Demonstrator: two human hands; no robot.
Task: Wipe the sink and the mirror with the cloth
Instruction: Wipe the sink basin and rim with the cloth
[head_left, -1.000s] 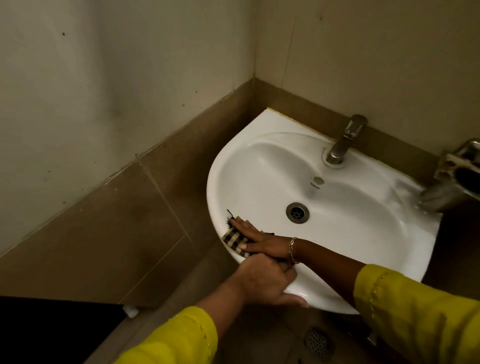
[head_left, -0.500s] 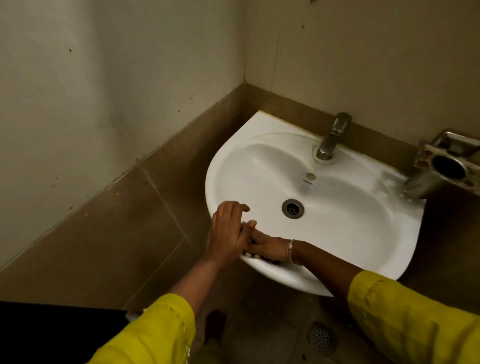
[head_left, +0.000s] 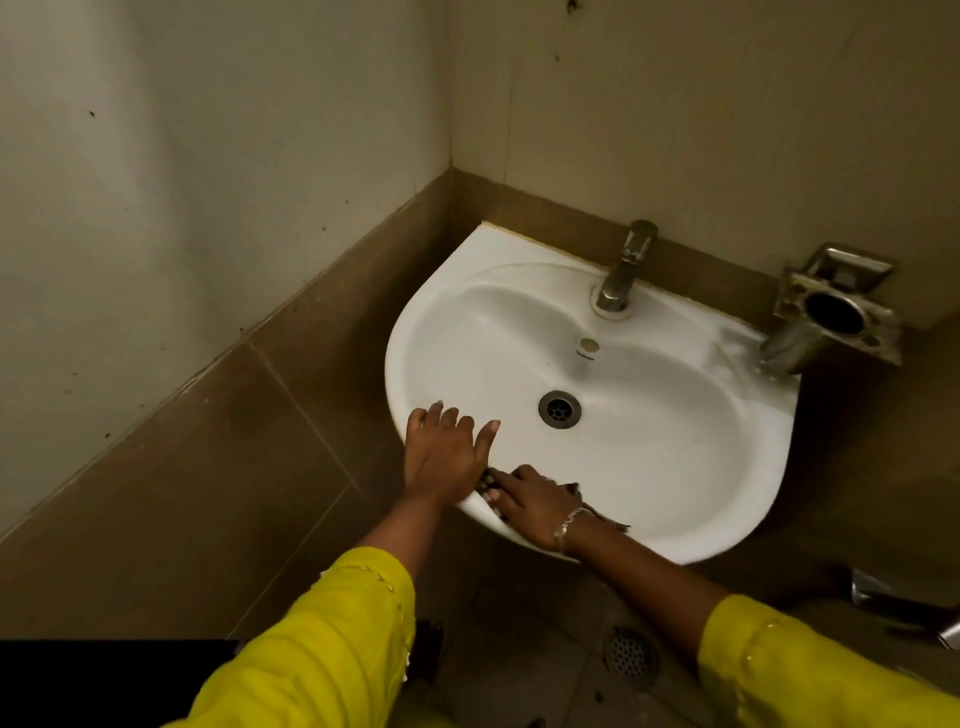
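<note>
A white wall-hung sink (head_left: 701, 467) fills the corner, with a round drain (head_left: 559, 409) in its basin. My right hand (head_left: 535, 501) lies flat on the front rim and presses the dark checked cloth (head_left: 605, 519) against it; only the cloth's edges show from under the hand. My left hand (head_left: 447, 449) rests open on the sink's front-left rim, fingers spread, just left of the right hand. No mirror is in view.
A chrome tap (head_left: 623, 270) stands at the back of the sink. A metal wall holder (head_left: 836, 312) juts out at the right, over the sink's back corner. Brown tiled walls close in left and behind. A floor drain (head_left: 631, 654) lies below.
My left hand rose from under the front rim onto the sink's front-left rim and spread open. My right hand slid the cloth rightward along the front rim.
</note>
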